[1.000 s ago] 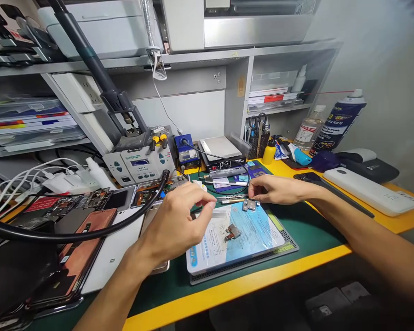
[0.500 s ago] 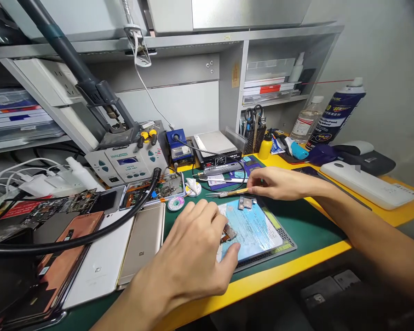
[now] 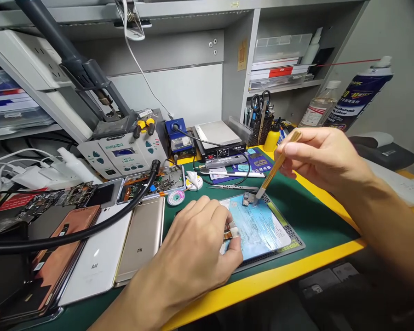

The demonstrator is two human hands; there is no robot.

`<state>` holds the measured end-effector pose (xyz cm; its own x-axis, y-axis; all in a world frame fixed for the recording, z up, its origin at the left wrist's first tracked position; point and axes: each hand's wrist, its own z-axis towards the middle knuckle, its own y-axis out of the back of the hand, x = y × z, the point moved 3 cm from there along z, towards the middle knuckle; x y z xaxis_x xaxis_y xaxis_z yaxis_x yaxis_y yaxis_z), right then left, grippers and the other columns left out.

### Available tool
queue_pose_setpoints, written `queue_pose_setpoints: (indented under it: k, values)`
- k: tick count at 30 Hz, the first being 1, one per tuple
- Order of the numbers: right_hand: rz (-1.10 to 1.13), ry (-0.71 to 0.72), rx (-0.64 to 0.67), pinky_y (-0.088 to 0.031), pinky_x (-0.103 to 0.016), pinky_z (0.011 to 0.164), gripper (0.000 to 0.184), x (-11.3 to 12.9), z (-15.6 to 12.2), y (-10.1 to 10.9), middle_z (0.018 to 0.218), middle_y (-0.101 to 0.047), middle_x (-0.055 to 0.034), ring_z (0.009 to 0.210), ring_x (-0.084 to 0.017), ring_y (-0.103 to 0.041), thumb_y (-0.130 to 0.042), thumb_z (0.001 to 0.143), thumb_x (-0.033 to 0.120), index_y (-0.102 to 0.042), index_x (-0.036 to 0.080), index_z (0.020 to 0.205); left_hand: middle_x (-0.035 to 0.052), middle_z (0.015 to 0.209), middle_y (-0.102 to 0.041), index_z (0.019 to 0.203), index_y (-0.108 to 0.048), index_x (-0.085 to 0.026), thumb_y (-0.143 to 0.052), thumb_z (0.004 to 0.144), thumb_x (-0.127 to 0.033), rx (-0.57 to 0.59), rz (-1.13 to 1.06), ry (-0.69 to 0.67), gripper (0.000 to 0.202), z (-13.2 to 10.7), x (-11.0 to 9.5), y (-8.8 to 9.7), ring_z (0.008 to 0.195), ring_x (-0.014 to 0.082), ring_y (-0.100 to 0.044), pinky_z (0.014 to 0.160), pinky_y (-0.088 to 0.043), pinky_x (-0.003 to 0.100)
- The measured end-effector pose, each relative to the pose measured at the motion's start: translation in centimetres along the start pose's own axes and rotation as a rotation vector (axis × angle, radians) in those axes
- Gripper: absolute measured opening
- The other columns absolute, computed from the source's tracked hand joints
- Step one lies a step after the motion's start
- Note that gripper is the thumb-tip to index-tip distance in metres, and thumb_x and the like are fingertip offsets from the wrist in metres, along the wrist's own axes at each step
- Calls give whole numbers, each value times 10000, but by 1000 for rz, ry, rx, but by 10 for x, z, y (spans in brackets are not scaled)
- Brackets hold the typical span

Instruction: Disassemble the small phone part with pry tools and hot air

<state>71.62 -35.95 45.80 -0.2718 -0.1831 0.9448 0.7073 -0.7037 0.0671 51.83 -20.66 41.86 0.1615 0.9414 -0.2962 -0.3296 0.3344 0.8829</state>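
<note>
My right hand [image 3: 317, 156] is closed round a slim gold-handled tool [image 3: 279, 163]. The tool slants down to the left. Its pale, blurred tip is beside a small silvery camera module [image 3: 247, 198] on the blue, plastic-covered board [image 3: 262, 230]. At the board's left side, my left hand [image 3: 203, 239] is closed, thumb and fingers about a small metal part with orange flex cable [image 3: 232, 231]. The hand hides much of that part. Metal tweezers [image 3: 231, 187] lie just behind the board on the green mat [image 3: 317, 211].
Phones, including a gold one [image 3: 143, 239], lie at left under a thick black hose [image 3: 89, 241]. A tray of circuit boards [image 3: 167, 181] and a solder reel [image 3: 175, 197] are behind my left hand. A grey rework station [image 3: 124, 154] and a yellow bottle [image 3: 272, 138] stand farther back.
My right hand has lifted the gold-handled tool from behind the board and tilted it upright, tip down by the camera module. My left thumb has closed in on the small part. The view has shifted.
</note>
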Motion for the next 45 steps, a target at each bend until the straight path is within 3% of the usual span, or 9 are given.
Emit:
queue_pose_setpoints:
  k: [8,11,14,19,22,31,45]
  values:
    - [-186,-40,193,-517,-252,503,138,-4,-11,-20,661,-679,1,528,-123,-602,-809,796,331,-740,215,769,31,828,-593,892,-580,-196,-555,857,-186,-15,44,-29,44,-1,1,0,790,213,-518,694,-407,390]
    - [-275,-129,357,-535,-238,521,163,-7,-14,-30,700,-703,-17,567,-132,-627,-775,829,355,-735,198,806,25,851,-596,904,-582,-198,-552,860,-183,-2,33,-23,56,-2,2,1,811,212,-517,706,-410,397]
    - [-287,-270,463,-484,-205,433,220,-14,-18,-37,705,-705,-16,515,-117,-613,-732,865,404,-703,189,828,25,875,-600,931,-584,-204,-546,859,-173,24,13,-2,87,-3,2,1,834,213,-521,728,-418,400]
    - [5,-529,502,-421,-208,324,340,-25,-28,-50,559,-660,-4,359,-113,-553,-674,892,495,-647,171,792,35,898,-615,962,-586,-215,-561,837,-154,31,-10,19,141,-3,3,1,850,216,-539,741,-433,394]
    - [43,-605,503,-404,-195,309,320,-30,-32,-57,476,-624,9,332,-124,-553,-712,866,465,-635,170,769,31,886,-622,948,-589,-217,-585,831,-164,29,-13,30,128,-3,4,1,843,217,-548,729,-437,400]
    - [26,-572,451,-387,-197,262,254,-28,-33,-63,460,-634,27,275,-119,-519,-738,848,387,-621,193,733,37,841,-628,895,-605,-219,-595,849,-201,27,4,20,50,-3,4,3,812,225,-551,709,-446,408]
    - [-74,-596,440,-444,-176,292,306,-29,-34,-64,474,-636,22,294,-111,-541,-697,881,444,-601,178,763,38,860,-616,926,-609,-200,-584,840,-142,32,-21,-1,106,-3,3,4,833,220,-532,718,-425,399]
